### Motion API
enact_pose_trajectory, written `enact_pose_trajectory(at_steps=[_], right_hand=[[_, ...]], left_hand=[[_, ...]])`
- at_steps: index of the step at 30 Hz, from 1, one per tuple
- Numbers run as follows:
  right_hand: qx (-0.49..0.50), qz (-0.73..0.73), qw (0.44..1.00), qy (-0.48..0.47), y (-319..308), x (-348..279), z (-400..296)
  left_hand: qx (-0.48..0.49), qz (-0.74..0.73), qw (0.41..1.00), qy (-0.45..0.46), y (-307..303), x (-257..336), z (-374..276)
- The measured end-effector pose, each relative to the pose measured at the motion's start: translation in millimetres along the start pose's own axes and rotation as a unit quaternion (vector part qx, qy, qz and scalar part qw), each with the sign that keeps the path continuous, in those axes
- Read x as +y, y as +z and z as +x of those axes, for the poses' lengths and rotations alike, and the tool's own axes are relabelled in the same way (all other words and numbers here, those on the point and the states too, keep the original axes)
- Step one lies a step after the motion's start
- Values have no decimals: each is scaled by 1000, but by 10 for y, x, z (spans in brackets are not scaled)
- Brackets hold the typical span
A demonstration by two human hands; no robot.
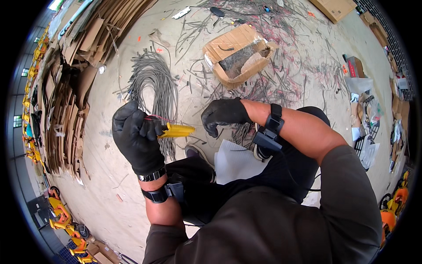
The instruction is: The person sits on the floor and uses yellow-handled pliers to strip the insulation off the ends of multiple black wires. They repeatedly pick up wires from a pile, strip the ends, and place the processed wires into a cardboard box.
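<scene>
My left hand (136,132), in a black glove, is closed around a yellow-handled tool (178,130) whose working end is hidden by the fingers; its exact kind cannot be told. Thin red wire (158,117) loops out of the same fingers. A fine strand runs from there toward my right hand (224,114), also gloved in black, with curled fingers; whether it grips the strand's end is hard to tell. Beyond my left hand lies a bent bundle of grey cables (161,79) on the concrete floor.
An opened cardboard box (227,43) holding fine tangled strands stands ahead, amid scattered grey and red cable scraps (290,79). A white sheet (230,161) lies between my shoes. Flattened cardboard (62,132) is stacked at left; packaging and a red box (354,67) are at right.
</scene>
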State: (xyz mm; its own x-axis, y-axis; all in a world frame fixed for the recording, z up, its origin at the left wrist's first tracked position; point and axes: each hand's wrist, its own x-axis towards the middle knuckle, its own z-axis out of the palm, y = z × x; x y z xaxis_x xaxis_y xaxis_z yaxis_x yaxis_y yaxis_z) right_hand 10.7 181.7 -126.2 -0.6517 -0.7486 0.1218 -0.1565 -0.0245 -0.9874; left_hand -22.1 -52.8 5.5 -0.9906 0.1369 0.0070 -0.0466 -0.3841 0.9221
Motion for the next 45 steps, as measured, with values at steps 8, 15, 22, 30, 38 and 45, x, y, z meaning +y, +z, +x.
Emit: enact_pose_trajectory(at_steps=[8,15,22,30,38,45], right_hand=[[-8,40,997,62,8,-35,-42],[-19,82,992,92,39,91,-68],[-30,75,992,96,42,165,-135],[-30,2,996,79,-27,254,-147],[-63,-129,989,35,-45,533,-260],[2,34,957,287,-64,75,-295]], left_hand=[[-69,-32,996,51,-55,-47,5],[-71,-35,995,57,-108,-35,-1],[-88,-24,993,77,-132,-6,1],[-41,30,992,115,-48,9,-48],[38,82,981,174,48,106,-68],[73,67,992,74,-59,143,93]])
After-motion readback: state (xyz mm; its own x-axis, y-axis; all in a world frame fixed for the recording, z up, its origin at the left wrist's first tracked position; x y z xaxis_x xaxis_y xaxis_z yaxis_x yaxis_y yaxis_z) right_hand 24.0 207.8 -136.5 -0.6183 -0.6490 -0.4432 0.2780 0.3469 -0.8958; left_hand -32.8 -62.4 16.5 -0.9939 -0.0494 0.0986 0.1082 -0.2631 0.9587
